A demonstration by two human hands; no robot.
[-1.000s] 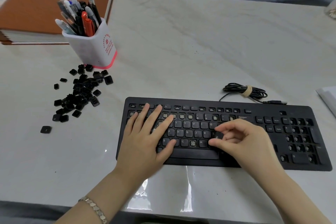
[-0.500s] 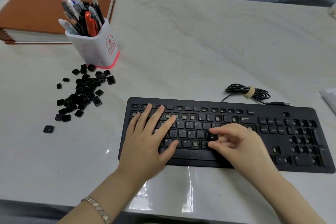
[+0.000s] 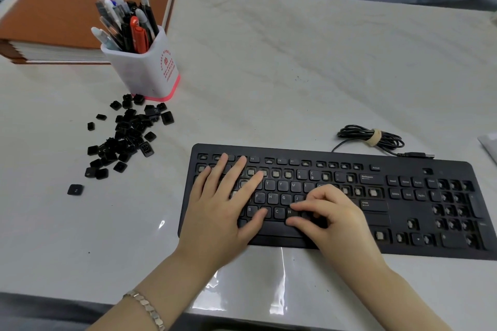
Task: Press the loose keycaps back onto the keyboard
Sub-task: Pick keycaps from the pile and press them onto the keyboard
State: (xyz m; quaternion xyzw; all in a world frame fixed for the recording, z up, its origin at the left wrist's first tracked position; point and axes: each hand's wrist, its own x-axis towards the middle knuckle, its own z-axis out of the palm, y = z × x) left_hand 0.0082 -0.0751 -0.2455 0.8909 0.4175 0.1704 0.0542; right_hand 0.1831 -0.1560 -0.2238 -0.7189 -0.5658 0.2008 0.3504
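The black keyboard [image 3: 403, 209] lies at the table's near right, with many bare switch sockets among its seated keys. My left hand [image 3: 220, 212] rests flat on the keyboard's left part, fingers spread, holding nothing. My right hand [image 3: 333, 220] pinches a black keycap marked N [image 3: 291, 212] between index finger and thumb. That keycap sits low in the bottom letter row, just right of the C key. A pile of loose black keycaps [image 3: 126, 140] lies on the table left of the keyboard. A single keycap [image 3: 75, 190] lies apart, nearer to me.
A white pen holder [image 3: 146, 72] full of pens stands just behind the keycap pile. A thick brown book [image 3: 80, 8] lies at the far left corner. The keyboard's bundled cable [image 3: 373, 138] rests behind it. Something white [image 3: 490, 142] shows at the right edge.
My right hand has carried the keycap down and slightly left, from above the middle rows into the bottom letter row. My left hand has stayed flat on the keyboard.
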